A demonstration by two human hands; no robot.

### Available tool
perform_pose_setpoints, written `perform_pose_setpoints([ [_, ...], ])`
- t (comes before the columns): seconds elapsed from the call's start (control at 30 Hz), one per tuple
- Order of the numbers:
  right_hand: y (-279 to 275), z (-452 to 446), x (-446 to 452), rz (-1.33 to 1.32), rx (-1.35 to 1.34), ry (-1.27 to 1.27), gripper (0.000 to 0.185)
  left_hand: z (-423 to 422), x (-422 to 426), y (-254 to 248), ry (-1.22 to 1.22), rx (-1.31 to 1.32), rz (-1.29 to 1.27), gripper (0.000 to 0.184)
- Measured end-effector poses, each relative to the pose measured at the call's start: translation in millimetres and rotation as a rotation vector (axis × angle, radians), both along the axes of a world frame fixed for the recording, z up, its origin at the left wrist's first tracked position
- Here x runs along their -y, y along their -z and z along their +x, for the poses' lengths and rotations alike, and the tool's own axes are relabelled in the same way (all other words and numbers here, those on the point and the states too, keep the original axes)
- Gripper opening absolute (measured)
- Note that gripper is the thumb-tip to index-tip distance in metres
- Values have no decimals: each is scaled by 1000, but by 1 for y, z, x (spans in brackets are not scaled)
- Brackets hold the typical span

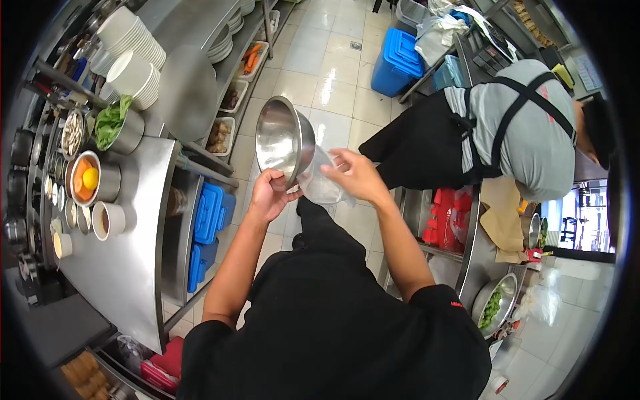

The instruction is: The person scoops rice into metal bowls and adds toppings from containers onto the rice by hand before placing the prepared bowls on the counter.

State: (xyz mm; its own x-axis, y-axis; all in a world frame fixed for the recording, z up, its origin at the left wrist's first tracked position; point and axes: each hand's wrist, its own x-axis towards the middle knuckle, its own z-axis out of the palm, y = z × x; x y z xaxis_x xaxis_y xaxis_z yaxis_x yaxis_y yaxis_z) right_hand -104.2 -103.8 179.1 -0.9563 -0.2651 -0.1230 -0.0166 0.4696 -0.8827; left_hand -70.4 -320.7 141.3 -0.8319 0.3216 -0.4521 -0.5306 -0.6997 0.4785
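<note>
My left hand [269, 195] grips the lower rim of a steel mixing bowl [280, 137], which is tilted on its side in front of me. Against the bowl's right side is a clear plastic bag [321, 185], limp and see-through. My right hand [355, 175] has its thumb and fingers closed on the bag's upper right part. Whether my left fingers also hold the bag's edge, I cannot tell. Both hands are up in front of my body, above the tiled floor.
On my left is a steel counter [127, 247] with stacked white bowls [137, 77], a pot of leafy greens [119, 127] and small containers. A person [527, 127] in a grey shirt bends over the right counter. A blue bin [398, 63] stands farther up the aisle.
</note>
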Motion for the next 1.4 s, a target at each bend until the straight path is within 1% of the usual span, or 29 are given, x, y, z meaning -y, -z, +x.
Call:
perform_pose_setpoints([
  [0.03, 17, -20, 2, 35, 28, 65, 27, -14, 4, 5, 2, 7, -3, 22],
  [0.07, 41, -44, 5, 70, 53, 129, 25, -29, 12, 14, -37, 41, -90, 11],
  [0.1, 55, -66, 4, 115, -56, 230, 24, -47, 20, 23, -79, 72, -176, 15],
  [0.13, 65, -90, -1, 160, -166, 327, 23, -64, 30, 34, -85, 73, -181, 15],
  [0.2, 76, -136, -11, 94, -21, 413, 31, -98, 50, 50, -136, 93, -206, 34],
  [0.23, 78, -157, -14, 224, 31, 347, 32, -118, 55, 53, -133, 143, -198, 25],
  [0.27, 78, -176, -16, 354, 80, 272, 34, -138, 57, 60, -147, 145, -210, 25],
  [0.33, 85, -201, -15, 204, -225, 205, 35, -181, 63, 70, -129, 159, -334, 20],
  [0.4, 30, -229, -2, 290, -556, 231, 32, -225, 50, 54, -113, 138, -532, 19],
  [0.47, -6, -255, 9, 74, -415, 213, 30, -264, 36, 54, -86, 110, -538, 15],
  [0.5, 11, -270, 5, 53, -420, 183, 30, -283, 27, 59, -45, 75, -539, 16],
  [0.57, 55, -310, -1, -105, 152, -170, 36, -322, 4, 52, -36, 12, -527, 18],
  [0.6, 49, -319, 12, -52, -41, -186, 37, -336, -7, 38, -60, -20, -514, 20],
  [0.67, 120, -349, 6, -48, -78, -222, 42, -365, -18, -3, 15, -157, -631, 24],
  [0.7, 126, -362, 5, -47, -103, -210, 42, -378, -24, 8, 84, -157, -671, 25],
  [0.73, 128, -375, 5, -346, 65, -170, 43, -398, -29, 0, 165, -162, -707, 26],
  [0.77, 132, -386, 3, -646, 228, -122, 46, -414, -27, -5, 345, -162, -809, 27],
  [0.83, 133, -408, 2, -1269, 486, 5, 53, -443, -33, 4, 278, -315, -896, 25],
  [0.87, 130, -420, -11, -1595, 530, 85, 57, -463, -32, 20, 338, -391, -839, 35],
  [0.9, 131, -433, -14, -1672, 518, 143, 57, -486, -30, 31, 453, -594, -990, 32],
  [0.93, 132, -450, -14, -1688, 509, 187, 58, -506, -36, 22, 422, -487, -891, 30],
  [0.97, 135, -470, -13, -1705, 515, 229, 58, -528, -39, 6, 506, -417, -885, 29],
  [1.0, 136, -492, -8, -1721, 522, 259, 59, -553, -40, 1, 618, -354, -956, 30],
  [1.03, 134, -513, -9, -1739, 498, 297, 59, -576, -40, 25, 534, -457, -882, 29],
  [1.07, 130, -531, -13, -1746, 467, 329, 60, -597, -48, 20, 482, -453, -848, 27],
  [1.1, 126, -548, -19, -1750, 435, 361, 60, -623, -50, 14, 601, -411, -860, 25],
  [1.2, 116, -595, -39, -1768, 339, 430, 61, -691, -67, 1, 767, -541, -816, 24],
  [1.33, 110, -653, -50, -1811, 271, 494, 63, -761, -118, -9, 862, -618, -610, 24],
  [1.4, 111, -681, -49, -1849, 245, 514, 64, -782, -146, -18, 888, -550, -474, 25],
])
